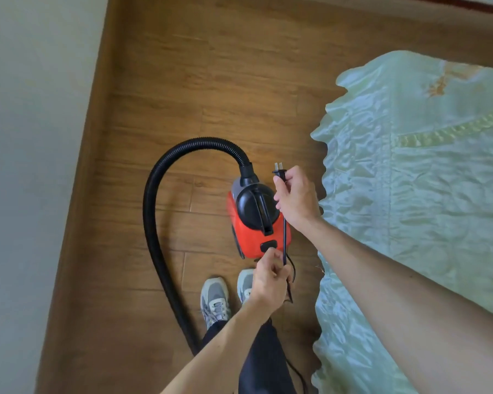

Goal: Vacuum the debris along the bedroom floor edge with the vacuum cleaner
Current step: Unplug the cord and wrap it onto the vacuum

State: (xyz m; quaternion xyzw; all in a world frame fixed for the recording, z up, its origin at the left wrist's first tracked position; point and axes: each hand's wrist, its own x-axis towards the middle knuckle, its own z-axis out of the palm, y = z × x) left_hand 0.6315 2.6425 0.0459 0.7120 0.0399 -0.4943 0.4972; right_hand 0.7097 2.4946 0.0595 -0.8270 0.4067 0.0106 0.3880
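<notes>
1. Vacuum (258,220), red with a black top, sits on the wood floor (160,109) between the wall (26,137) and the bed (410,194), just ahead of the person's shoes (215,301).
2. Its black hose (154,200) arcs up from the front of the body, loops toward the wall and runs back down past the left shoe; its far end is out of view.
3. The right hand (296,199) is closed round the cord (284,240) just below the plug (279,170), holding it upright with the two prongs pointing up and free of any socket.
4. The left hand (269,277) pinches the same cord lower down, just over the rear of the vacuum, so the stretch between the hands is taut and straight.
5. Below the left hand the cord hangs in a slack loop; more cord trails by the trouser leg near the bottom edge.
6. Progress, as I judge it: very early. The machine is in place beside the floor edge, but it is unplugged, so no suction can have started here.
7. No socket shows in the view, and no nozzle is in either hand.
8. Debris along the skirting is too small to tell; the floor strip by the wall looks plain.
9. Left to do, by my reading: plug in, switch on, take up the hose and work along the edge.
</notes>
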